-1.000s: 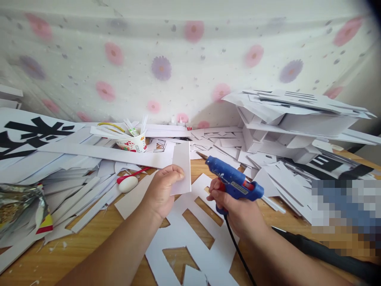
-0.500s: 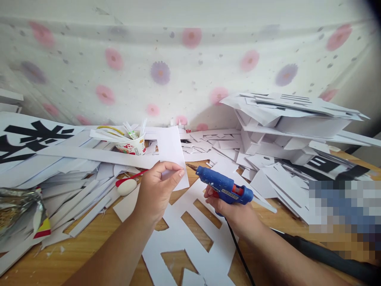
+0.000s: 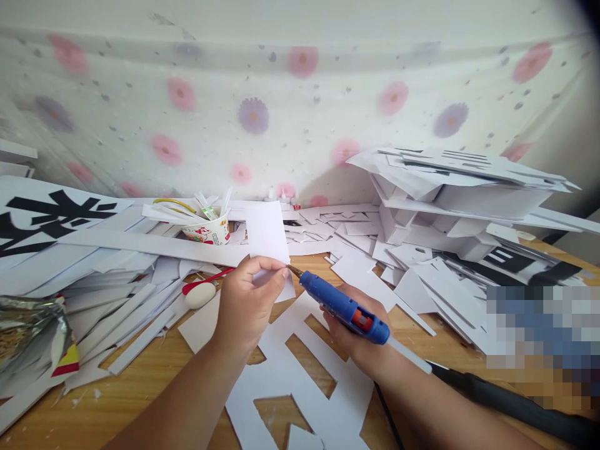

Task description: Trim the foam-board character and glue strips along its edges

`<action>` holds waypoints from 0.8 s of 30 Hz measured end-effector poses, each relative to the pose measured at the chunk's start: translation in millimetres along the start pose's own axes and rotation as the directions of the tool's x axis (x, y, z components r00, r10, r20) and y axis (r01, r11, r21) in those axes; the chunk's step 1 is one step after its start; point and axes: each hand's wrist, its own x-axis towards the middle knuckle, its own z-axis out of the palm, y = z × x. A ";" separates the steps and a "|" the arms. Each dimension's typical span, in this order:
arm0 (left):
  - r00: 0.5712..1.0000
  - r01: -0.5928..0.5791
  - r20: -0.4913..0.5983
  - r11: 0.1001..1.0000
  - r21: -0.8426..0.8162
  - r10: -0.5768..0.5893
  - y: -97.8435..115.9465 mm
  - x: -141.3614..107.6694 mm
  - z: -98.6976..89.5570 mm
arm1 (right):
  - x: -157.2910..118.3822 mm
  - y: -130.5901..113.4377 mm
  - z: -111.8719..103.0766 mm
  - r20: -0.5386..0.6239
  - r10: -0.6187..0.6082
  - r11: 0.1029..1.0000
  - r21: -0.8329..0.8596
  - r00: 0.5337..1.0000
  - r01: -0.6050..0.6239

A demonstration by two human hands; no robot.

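Between thumb and fingers, my left hand point(image 3: 250, 297) pinches a white rectangular board piece point(image 3: 267, 231) held upright near the middle. My right hand point(image 3: 354, 325) is wrapped round a blue glue gun point(image 3: 344, 306), whose metal tip is at the piece's right edge, close to my left fingertips. A clear glue stick point(image 3: 410, 354) sticks out of the gun's back end. Below both hands lies a white board with rectangular cut-outs point(image 3: 300, 381). Left of my left hand is a white oval object point(image 3: 200, 295) beside a red strip.
A paper cup point(image 3: 209, 230) holding tools stands at the back left. White board strips point(image 3: 126, 319) and a foil packet point(image 3: 35, 337) lie at left. Stacked white board structures point(image 3: 450, 200) rise at right, with scraps before them. A black rod-like object point(image 3: 506, 400) lies lower right.
My right hand has turned the glue gun and moved it left, bringing its tip to the white piece's edge. The glue stick at its back now shows. My left hand is nearly still.
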 end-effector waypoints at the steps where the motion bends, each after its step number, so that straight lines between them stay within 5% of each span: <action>1: 0.999 -0.034 -0.013 0.998 0.044 0.035 0.8 -0.6 -0.1 | -0.5 0.5 0.2 0.005 -0.014 1.000 -0.015 1.000 0.014; 8: 0.970 -0.222 -0.042 0.944 0.245 0.239 6.5 -2.6 -2.3 | -3.2 0.0 1.1 0.021 -0.060 0.997 -0.048 0.998 0.061; 18: 0.939 -0.316 -0.015 0.881 0.353 0.343 -9.2 3.0 -4.3 | -3.1 0.3 3.6 0.057 -0.156 0.985 -0.069 0.986 0.160; 24: 0.906 -0.392 0.012 0.828 0.402 0.423 -12.8 4.0 -6.1 | -6.4 0.6 5.2 0.064 -0.063 0.995 -0.078 0.996 0.068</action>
